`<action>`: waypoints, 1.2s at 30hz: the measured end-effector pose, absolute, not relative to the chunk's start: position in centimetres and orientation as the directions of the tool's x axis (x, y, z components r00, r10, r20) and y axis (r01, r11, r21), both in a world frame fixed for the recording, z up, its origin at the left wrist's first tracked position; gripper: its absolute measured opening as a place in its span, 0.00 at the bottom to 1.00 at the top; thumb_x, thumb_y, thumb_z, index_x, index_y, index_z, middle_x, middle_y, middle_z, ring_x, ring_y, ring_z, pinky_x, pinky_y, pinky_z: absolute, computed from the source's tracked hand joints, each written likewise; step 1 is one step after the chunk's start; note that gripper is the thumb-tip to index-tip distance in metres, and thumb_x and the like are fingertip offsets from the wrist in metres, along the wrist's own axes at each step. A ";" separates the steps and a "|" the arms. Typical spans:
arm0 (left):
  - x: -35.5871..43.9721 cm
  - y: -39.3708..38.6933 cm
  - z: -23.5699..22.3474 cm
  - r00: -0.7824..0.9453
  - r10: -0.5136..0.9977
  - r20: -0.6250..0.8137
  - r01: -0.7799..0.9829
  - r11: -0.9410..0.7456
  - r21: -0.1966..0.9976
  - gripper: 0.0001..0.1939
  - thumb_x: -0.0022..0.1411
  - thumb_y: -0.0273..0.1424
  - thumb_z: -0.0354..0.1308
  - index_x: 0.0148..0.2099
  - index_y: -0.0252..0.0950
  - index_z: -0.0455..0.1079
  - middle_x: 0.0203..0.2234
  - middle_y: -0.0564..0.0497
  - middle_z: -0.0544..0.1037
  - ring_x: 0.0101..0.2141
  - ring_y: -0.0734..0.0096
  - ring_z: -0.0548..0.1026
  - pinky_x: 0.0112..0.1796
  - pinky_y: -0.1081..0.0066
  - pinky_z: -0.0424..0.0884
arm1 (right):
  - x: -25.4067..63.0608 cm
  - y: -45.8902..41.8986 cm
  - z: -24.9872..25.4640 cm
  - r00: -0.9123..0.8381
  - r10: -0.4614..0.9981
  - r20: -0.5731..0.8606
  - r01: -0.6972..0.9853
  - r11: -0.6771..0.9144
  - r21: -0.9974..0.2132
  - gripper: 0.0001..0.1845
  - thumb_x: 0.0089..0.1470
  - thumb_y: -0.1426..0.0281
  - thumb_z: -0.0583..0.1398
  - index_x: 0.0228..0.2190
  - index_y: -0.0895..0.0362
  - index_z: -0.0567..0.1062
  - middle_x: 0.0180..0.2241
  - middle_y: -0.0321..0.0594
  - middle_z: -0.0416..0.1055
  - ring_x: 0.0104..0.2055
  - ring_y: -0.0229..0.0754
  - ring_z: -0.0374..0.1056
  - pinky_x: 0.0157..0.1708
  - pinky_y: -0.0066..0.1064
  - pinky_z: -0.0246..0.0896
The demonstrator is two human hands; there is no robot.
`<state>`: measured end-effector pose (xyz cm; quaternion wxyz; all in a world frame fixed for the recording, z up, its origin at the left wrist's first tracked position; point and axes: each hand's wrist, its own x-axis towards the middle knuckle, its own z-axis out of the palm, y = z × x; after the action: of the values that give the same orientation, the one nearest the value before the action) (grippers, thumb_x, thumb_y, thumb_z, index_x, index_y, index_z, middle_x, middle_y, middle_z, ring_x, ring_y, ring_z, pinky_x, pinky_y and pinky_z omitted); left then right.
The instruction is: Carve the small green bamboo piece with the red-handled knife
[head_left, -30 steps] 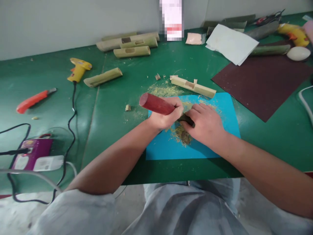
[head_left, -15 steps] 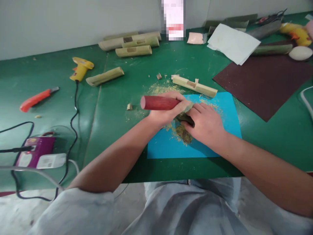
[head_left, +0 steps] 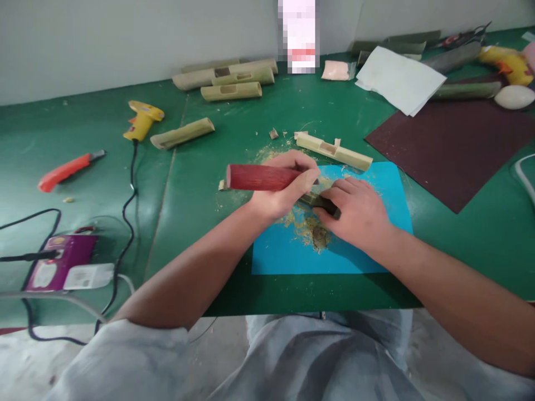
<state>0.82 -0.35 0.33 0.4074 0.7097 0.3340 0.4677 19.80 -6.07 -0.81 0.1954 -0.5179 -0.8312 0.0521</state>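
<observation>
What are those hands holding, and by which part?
Left hand: a red cylindrical wooden handle, by its right end. Right hand: a dark-green bamboo piece, near its right end.

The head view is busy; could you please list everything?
tool handle: 1, red, centre
held bamboo: 1, green, centre
mat: 1, blue, centre
shavings: many, yellowish, centre
sheet: 1, maroon, right
paper: count unclear, white, back
loose bamboo: several, greenish, centre/back
glue guns: 2, yellow, sides
cutter: 1, orange, left
power strip: 1, purple, left
cables: several, black/grey, sides
packet: 1, pink, back
egg-shaped thing: 1, white, right
blurred panel: 1, pinkish, back
table: 1, green, throughout
left grip: 1, bare, centre
right grip: 1, bare, centre
</observation>
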 end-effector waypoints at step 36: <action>-3.2 -2.3 0.9 0.682 0.552 0.479 0.121 -0.732 0.670 0.13 0.62 0.32 0.68 0.49 0.43 0.76 0.36 0.51 0.86 0.35 0.68 0.85 0.38 0.72 0.81 | 23.2 -4.6 -0.4 -0.555 0.792 0.256 0.600 0.593 -0.537 0.08 0.59 0.66 0.64 0.41 0.54 0.78 0.41 0.43 0.79 0.45 0.51 0.73 0.45 0.43 0.64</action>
<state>-3.21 -2.29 0.88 0.3098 0.8632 0.1950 0.3476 23.22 -4.63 -0.37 0.2423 -0.4049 -0.8591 0.1983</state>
